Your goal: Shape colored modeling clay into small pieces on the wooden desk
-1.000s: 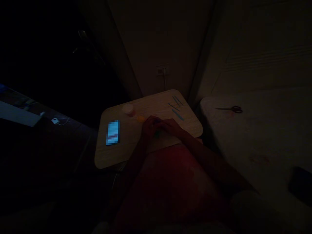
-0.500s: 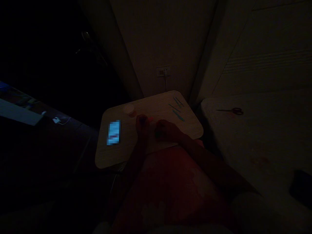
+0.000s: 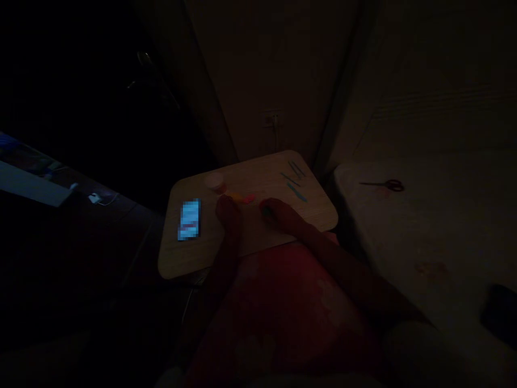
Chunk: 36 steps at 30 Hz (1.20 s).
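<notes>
Right grip (image 3: 283,215), centre of frame: fingers curled around a small green lump (image 3: 266,212), thumb side toward the middle; clamped on it, as far as the dim light shows. The curl probably serves to keep a small piece from slipping.

Left grip (image 3: 229,214), just left of centre: fingers bent inward, apart from the right. Cannot tell whether anything is inside. An orange piece (image 3: 236,198) lies at its fingertips, touching or just beside; a pink piece (image 3: 249,199) adjoins that one to the right. Both seem placed within short reach.

Behind, above the left grip: a pale tub (image 3: 215,182) on the counter (image 3: 205,248), likely set back to free the middle. Phone (image 3: 189,220), lit, at the counter's left side, perhaps for viewing.

Counter's upper right: thin sticks (image 3: 297,170) and a blue-green flat tool (image 3: 296,191), laid roughly parallel, presumably for easy picking.

Right of frame: scissors (image 3: 383,185) on a separate pale surface (image 3: 404,226), well apart.
</notes>
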{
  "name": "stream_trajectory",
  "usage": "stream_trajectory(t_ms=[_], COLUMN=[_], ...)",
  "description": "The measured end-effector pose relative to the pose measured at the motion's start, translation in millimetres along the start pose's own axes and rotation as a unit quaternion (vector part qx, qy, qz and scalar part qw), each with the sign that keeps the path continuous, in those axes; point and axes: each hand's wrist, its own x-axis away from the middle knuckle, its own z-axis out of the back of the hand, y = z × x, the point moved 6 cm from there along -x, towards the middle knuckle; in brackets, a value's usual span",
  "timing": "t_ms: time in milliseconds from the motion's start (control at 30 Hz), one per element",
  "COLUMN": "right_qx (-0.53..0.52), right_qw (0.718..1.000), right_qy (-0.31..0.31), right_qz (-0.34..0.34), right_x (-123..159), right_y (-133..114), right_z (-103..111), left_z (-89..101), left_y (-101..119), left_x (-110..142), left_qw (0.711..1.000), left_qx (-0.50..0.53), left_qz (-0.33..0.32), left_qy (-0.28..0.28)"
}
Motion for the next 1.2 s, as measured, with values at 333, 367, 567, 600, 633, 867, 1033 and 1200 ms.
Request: stream_trajectory(t_ms=[333,367,567,600,633,867,1033,1200], right_qx=[0.09,0.102,0.122,0.123,0.123,0.148,0.181,0.19], right_qw=[0.99,0.988,0.985,0.985,0.985,0.978,0.97,0.966], right_qy=[0.069,0.067,0.071,0.07,0.068,0.066,0.052,0.053], right_qz=[-0.084,-0.093,-0.103,-0.103,-0.103,-0.129,-0.154,-0.165], right_x=[-5,-5,-6,-7,-9,-30,-51,-61], right_y=[22,24,25,25,26,38,45,46], right_z=[1,1,1,2,2,11,12,7], left_z=[-4.8,-3.2,3.9,2.5,0.1,-30.0,-45.9,-53.0], left_y=[12,13,20,22,25,39,29,32], left_x=[4,6,11,11,10,0,-9,-21], left_qw=[0.999,0.999,0.995,0.992,0.986,0.858,0.817,0.829], left_qx=[0.038,0.033,-0.022,-0.058,-0.105,-0.408,-0.451,-0.448], left_qz=[-0.019,-0.034,-0.1,-0.109,-0.125,-0.27,-0.281,-0.259], left_qy=[0.015,0.016,-0.002,-0.016,-0.033,-0.157,-0.225,-0.215])
